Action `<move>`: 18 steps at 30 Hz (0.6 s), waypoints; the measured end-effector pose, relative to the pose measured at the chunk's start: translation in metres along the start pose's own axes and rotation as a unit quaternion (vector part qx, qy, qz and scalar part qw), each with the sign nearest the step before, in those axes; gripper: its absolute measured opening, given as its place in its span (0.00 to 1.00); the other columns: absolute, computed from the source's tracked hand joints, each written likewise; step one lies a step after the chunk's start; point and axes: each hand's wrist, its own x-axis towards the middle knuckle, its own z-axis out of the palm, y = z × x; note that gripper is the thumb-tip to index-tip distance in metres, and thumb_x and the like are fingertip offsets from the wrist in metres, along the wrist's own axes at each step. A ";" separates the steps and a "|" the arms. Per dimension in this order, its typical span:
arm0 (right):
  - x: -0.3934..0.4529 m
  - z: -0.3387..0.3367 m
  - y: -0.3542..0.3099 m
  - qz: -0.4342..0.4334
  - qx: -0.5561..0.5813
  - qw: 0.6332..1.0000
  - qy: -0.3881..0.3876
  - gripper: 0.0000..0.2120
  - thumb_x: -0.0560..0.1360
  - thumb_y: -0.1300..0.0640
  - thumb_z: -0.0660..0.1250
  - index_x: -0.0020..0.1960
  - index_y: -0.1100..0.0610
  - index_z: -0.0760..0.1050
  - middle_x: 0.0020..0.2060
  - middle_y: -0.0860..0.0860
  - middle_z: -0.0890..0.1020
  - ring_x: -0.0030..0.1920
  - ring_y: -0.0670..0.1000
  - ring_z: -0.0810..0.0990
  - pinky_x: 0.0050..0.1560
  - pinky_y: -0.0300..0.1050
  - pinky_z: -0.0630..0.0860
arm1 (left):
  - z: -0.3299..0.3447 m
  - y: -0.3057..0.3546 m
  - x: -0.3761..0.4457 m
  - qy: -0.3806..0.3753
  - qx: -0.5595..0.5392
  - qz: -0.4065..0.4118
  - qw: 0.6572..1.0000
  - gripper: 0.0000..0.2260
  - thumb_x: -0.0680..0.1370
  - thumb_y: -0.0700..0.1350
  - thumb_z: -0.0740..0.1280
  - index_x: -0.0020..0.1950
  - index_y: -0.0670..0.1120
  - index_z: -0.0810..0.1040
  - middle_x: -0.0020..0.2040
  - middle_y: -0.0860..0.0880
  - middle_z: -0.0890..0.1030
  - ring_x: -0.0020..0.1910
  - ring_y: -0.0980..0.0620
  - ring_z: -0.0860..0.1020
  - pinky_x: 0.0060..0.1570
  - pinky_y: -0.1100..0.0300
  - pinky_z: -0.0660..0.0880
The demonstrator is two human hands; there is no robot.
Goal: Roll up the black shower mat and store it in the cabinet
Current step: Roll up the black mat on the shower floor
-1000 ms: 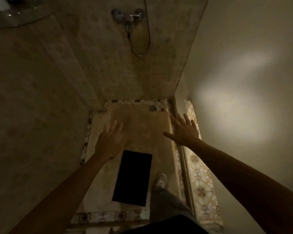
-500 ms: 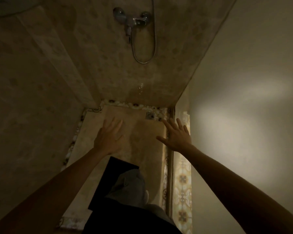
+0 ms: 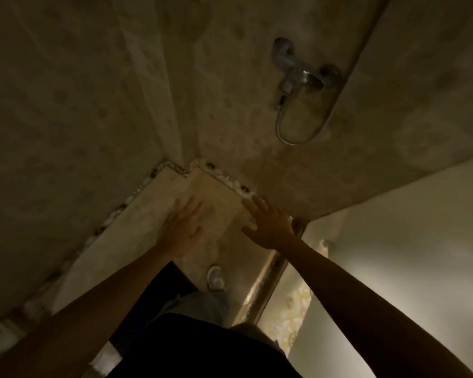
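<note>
Dim shower stall seen from above. Tiled walls (image 3: 66, 118) fill the upper frame, well beyond the fingers. Beige shower floor (image 3: 148, 214) lies directly under both hands, edged by a pebble border (image 3: 120, 208) on the far side of the fingertips. A pale partition (image 3: 407, 255) is seen to the right of the right arm, with a metal threshold rail (image 3: 273, 279) running beneath that forearm.

Black shower mat (image 3: 172, 279) is found flat on the floor, nearer the body than both hands, between the two forearms; mostly covered by the dark torso and grey trouser leg, only one corner visible. Not rolled.

Left hand (image 3: 180, 230) is held out palm down over the floor, fingers (image 3: 191, 208) spread apart, nothing held. Right hand (image 3: 271, 227) likewise extended, fingers splayed, empty, tips near the pebble border. Contact with the floor cannot be determined; neither hand touches the mat.

One light shoe (image 3: 215, 278) is seen on the floor just behind the right hand, beside the mat corner.

Chrome mixer tap (image 3: 303, 75) with looped hose (image 3: 298, 126) is mounted on the wall well above the right fingers.
</note>
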 end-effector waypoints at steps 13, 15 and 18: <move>0.175 -0.033 -0.085 -0.289 -0.136 0.940 -0.117 0.39 0.79 0.39 0.63 0.82 0.45 0.47 0.82 0.49 0.51 0.81 0.56 0.45 0.78 0.59 0.52 | 0.004 -0.042 -0.037 0.073 -0.108 -0.289 0.948 0.32 0.83 0.58 0.57 0.81 0.58 0.44 0.81 0.53 0.39 0.80 0.43 0.39 0.75 0.44 0.55; 0.197 -0.031 -0.107 -0.332 -0.154 0.918 -0.152 0.39 0.79 0.41 0.64 0.82 0.46 0.46 0.82 0.49 0.50 0.81 0.56 0.44 0.78 0.60 0.52 | 0.014 -0.040 -0.043 0.085 -0.136 -0.351 0.923 0.31 0.83 0.59 0.57 0.81 0.58 0.44 0.82 0.53 0.39 0.80 0.43 0.39 0.76 0.44 0.54; 0.222 -0.022 -0.138 -0.402 -0.168 0.882 -0.182 0.37 0.80 0.42 0.63 0.82 0.46 0.47 0.82 0.47 0.49 0.81 0.55 0.44 0.78 0.59 0.53 | 0.032 -0.034 -0.045 0.084 -0.169 -0.436 0.880 0.32 0.83 0.59 0.56 0.81 0.57 0.43 0.82 0.52 0.40 0.80 0.42 0.40 0.76 0.43 0.52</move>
